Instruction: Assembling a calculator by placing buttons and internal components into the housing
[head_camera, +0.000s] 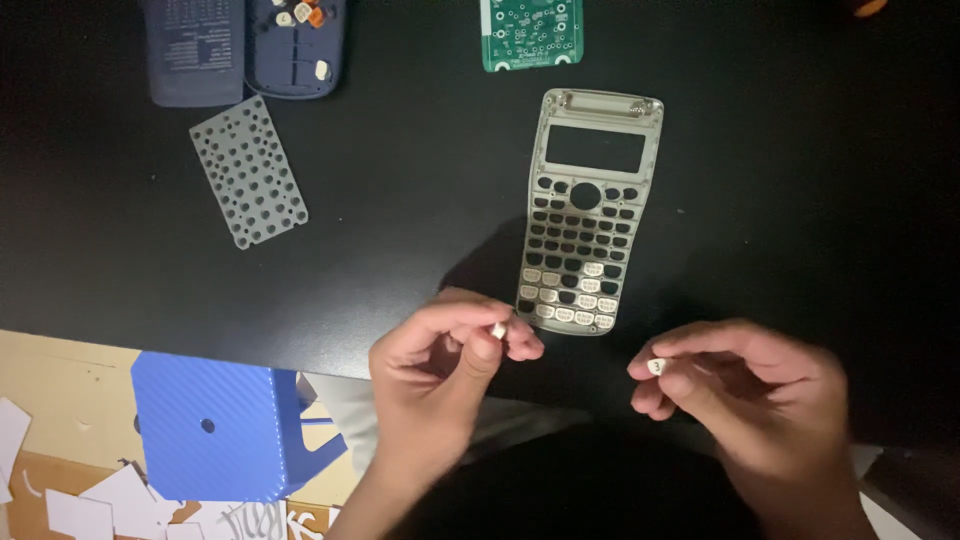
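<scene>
A black worktop (800, 180) carries a dark blue calculator back shell (245, 45) at its far left corner, with a grey rubber keypad membrane (248, 172) just in front. A grey calculator front frame (588, 210) lies mid-worktop, a green circuit board (531, 32) at the far edge. Near the front edge, the left hand (440, 375) pinches a small white key (498, 330); the right hand (740, 385), held apart from it, pinches another white key (657, 367).
</scene>
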